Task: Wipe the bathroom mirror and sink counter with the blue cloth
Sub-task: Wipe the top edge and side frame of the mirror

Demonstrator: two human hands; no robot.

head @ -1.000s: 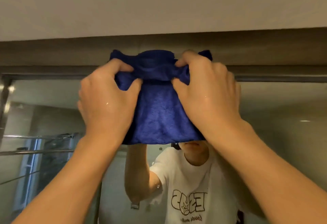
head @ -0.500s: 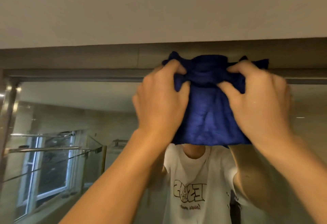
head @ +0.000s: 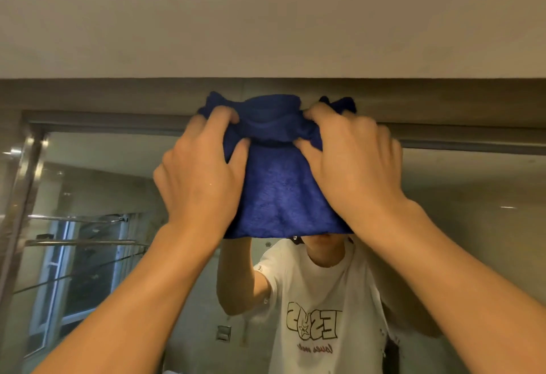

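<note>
The blue cloth (head: 280,190) is pressed flat against the top of the mirror (head: 472,226), its upper edge bunched over the mirror's grey top frame (head: 118,124). My left hand (head: 201,178) grips the cloth's left side, thumb and fingers pinching a fold. My right hand (head: 351,163) grips the right side the same way. Both arms reach up from below. The sink counter is out of view.
A plain ceiling (head: 266,19) sits just above the frame. The mirror reflects a person in a white printed T-shirt (head: 319,323), a window (head: 76,270) and metal rails (head: 82,243) at the left. The mirror's left edge (head: 23,184) has a shiny metal strip.
Both hands carried the cloth right along the mirror's top edge, then back left a little toward the middle. The grip on the cloth is unchanged.
</note>
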